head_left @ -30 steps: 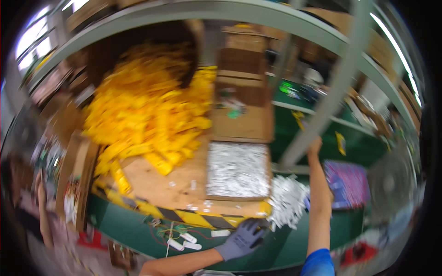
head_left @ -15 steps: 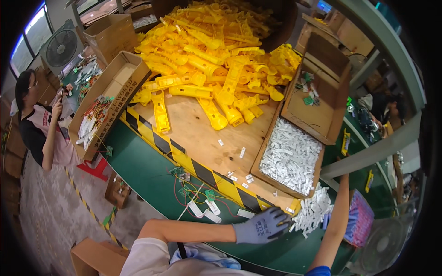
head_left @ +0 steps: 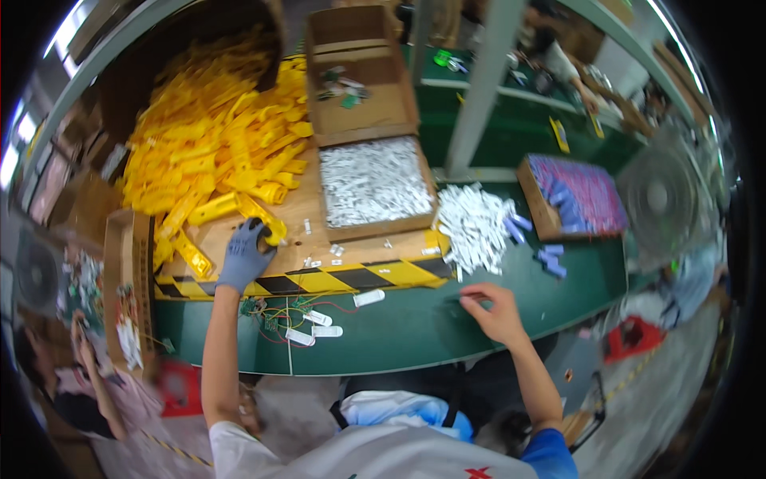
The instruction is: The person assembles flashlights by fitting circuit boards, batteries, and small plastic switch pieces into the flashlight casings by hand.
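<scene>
My left hand (head_left: 246,255), in a grey-blue glove, is at the near edge of a heap of yellow plastic shells (head_left: 215,152). Its fingers and thumb close about the rounded end of one yellow plastic shell (head_left: 276,231) that lies on the wooden board (head_left: 299,223). Bare and slightly blurred, my right hand (head_left: 496,313) hovers over the green tabletop (head_left: 415,319). Its fingers are curved, with a gap between thumb and forefinger, and I see nothing in them. Beyond it spreads a loose pile of small white plastic pieces (head_left: 475,227).
A carton of white pieces (head_left: 375,184) stands behind, below another open carton (head_left: 363,48). Purple cylinders (head_left: 550,259) lie near their box (head_left: 578,195). White casings (head_left: 302,338) with wired green boards are at the front edge. A metal post (head_left: 479,104) rises behind. A person (head_left: 88,383) is at left.
The view has swung to the right. My left hand has gone from beside the white pile to the yellow shells. My right hand has come back toward me over the green tabletop.
</scene>
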Demonstrator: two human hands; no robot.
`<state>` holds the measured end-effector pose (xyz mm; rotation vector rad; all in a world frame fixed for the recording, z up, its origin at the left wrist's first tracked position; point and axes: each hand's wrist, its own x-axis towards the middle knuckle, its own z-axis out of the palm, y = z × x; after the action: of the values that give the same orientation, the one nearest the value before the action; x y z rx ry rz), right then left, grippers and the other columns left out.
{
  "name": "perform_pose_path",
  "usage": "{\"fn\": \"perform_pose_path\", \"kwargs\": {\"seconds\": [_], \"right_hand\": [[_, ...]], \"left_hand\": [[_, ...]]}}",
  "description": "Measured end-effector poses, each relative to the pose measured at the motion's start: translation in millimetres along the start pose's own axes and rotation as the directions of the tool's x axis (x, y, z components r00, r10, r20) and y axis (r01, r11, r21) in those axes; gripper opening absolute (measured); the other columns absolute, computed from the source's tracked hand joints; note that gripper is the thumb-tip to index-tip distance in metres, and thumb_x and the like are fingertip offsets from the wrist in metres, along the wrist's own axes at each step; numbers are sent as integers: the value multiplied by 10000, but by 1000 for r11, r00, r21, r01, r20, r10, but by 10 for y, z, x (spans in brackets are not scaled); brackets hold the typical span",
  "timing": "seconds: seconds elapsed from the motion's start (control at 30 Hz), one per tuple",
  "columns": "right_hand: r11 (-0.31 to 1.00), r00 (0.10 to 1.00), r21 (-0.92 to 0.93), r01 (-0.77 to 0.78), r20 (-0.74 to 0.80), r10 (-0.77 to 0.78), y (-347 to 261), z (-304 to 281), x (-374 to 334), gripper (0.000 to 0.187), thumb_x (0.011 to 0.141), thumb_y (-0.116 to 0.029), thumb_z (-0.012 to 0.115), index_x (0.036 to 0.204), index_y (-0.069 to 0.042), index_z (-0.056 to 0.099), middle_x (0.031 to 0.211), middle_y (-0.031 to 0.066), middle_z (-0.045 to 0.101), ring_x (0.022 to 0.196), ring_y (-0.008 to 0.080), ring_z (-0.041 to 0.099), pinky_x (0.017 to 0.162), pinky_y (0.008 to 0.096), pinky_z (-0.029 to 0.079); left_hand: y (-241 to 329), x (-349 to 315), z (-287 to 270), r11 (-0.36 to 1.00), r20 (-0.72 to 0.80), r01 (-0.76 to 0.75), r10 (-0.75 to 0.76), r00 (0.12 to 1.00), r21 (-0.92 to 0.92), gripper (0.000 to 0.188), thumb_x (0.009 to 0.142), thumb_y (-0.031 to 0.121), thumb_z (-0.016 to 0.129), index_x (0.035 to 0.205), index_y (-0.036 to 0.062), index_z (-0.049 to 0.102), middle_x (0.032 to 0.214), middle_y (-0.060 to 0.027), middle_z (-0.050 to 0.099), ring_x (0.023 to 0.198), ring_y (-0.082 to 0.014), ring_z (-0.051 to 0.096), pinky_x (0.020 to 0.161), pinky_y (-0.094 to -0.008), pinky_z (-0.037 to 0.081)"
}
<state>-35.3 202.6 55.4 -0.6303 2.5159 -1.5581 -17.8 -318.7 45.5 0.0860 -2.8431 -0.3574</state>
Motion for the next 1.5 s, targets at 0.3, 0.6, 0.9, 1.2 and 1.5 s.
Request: {"fn": "perform_pose_path", "kwargs": {"seconds": [0.3, 0.6, 0.9, 1.2, 1.5], "right_hand": [[870, 933, -343, 354, 73, -351, -210, 1101, 176, 249, 886, -235, 727, 1077, -82, 682, 1030, 90, 642, 992, 289, 622, 870, 403, 521], [822, 927, -441, 361, 75, -367, -132, 1232, 79, 277, 846, -247, 751, 1028, -72, 637, 956, 84, 612, 945, 276, 609, 811, 394, 518], [800, 854, 396, 451, -453, -257, -451, 637, 319, 159, 884, -98, 749, 994, 5, 698, 899, 74, 701, 837, 152, 684, 736, 280, 531], [936, 901, 4, 351, -274, -336, -523, 616, 441, 217, 936, -119, 708, 1130, -24, 719, 909, 148, 736, 654, 259, 692, 587, 313, 533], [961, 916, -117, 251, -293, -275, -376, 607, 356, 248, 943, -245, 664, 1086, -42, 673, 762, 146, 678, 663, 345, 667, 604, 451, 528]], "left_hand": [[480, -591, -76, 989, -150, 78, -59, 987, 124, 427, 739, 290, 889, 748, 15, 563, 779, -140, 572, 730, -343, 574, 643, -442, 441], [114, -870, -32, 893, -132, 428, -412, 902, 139, 749, 804, 272, 818, 1440, 42, 496, 1332, -214, 615, 1186, -381, 601, 993, -426, 488], [1265, -656, -547, 983, -255, -7, 54, 965, 182, 656, 791, 184, 785, 1394, 69, 555, 1215, -164, 654, 1009, -347, 634, 903, -439, 492], [2312, -466, -639, 746, 161, -527, 510, 845, 406, 527, 850, 202, 718, 1353, 96, 603, 1302, -88, 636, 1002, -245, 640, 854, -381, 503], [2425, -436, -563, 710, 121, -638, 636, 763, 298, 535, 809, 185, 766, 1322, 97, 640, 1282, -91, 668, 952, -247, 661, 824, -369, 517]]}}
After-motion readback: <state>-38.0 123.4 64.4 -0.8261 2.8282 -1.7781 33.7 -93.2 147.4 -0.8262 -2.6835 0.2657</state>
